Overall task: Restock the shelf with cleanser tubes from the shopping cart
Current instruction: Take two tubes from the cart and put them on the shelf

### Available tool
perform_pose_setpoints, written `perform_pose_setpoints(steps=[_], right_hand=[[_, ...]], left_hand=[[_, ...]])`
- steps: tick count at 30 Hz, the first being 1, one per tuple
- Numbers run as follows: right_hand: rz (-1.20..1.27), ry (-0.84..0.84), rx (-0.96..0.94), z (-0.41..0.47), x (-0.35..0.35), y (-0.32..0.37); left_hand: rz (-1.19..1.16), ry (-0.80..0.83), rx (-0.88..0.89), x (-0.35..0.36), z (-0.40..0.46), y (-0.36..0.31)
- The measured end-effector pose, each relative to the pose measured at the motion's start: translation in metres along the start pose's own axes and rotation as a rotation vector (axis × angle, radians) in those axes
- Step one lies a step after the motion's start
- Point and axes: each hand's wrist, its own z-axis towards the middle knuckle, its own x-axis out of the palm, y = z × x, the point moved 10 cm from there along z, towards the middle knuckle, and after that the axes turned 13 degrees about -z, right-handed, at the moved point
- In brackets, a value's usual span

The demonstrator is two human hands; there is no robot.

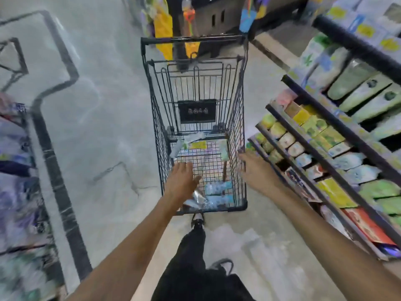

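A dark wire shopping cart (236, 118) stands in the aisle in front of me. Pale blue cleanser tubes (217, 189) lie in its near end, and more packets (196, 140) lie further in. My left hand (181, 181) reaches over the cart's near left corner with straight fingers and holds nothing. My right hand (252, 168) is stretched out flat beside the cart's right wall, also holding nothing. The stocked shelf (325, 161) runs along the right side of the aisle.
The shelf's tiers hold green, yellow and white packages (308, 124). Another rack of goods (19, 161) stands at the left. Hanging items (163, 27) and a dark cabinet lie beyond the cart. My leg in dark trousers and a shoe (198, 220) are just behind the cart.
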Motion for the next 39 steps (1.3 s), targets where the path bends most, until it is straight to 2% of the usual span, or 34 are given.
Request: perform_pose_setpoints(steps=[7,15,17,22,28,33,35,39], right_hand=[[-0.09,0.31,0.015,0.08,0.125,0.016],[-0.234,0.442,-0.024,0.15,0.269,-0.007],[-0.301,0.451,-0.059,0.165,0.298,-0.012],[-0.465,0.462,-0.119,0.19,0.357,-0.028],[-0.511,0.458,-0.111,0.211,0.376,-0.035],[-0.434,0.446,-0.084,0.219,0.366,-0.04],[-0.321,0.41,0.028,0.219,0.349,-0.045],[0.031,0.286,0.325,0.204,0.287,-0.051]], left_hand=[[-0.078,0.24,-0.155,0.077,0.059,0.063],[-0.276,0.414,-0.467,0.202,0.098,0.128],[-0.338,0.414,-0.535,0.228,0.108,0.141],[-0.608,0.249,-0.806,0.263,0.127,0.175],[-0.743,0.155,-0.906,0.281,0.145,0.192],[-0.819,0.136,-0.968,0.282,0.142,0.204],[-0.904,0.12,-0.977,0.265,0.141,0.197],[-1.061,0.137,-0.859,0.211,0.142,0.157]])
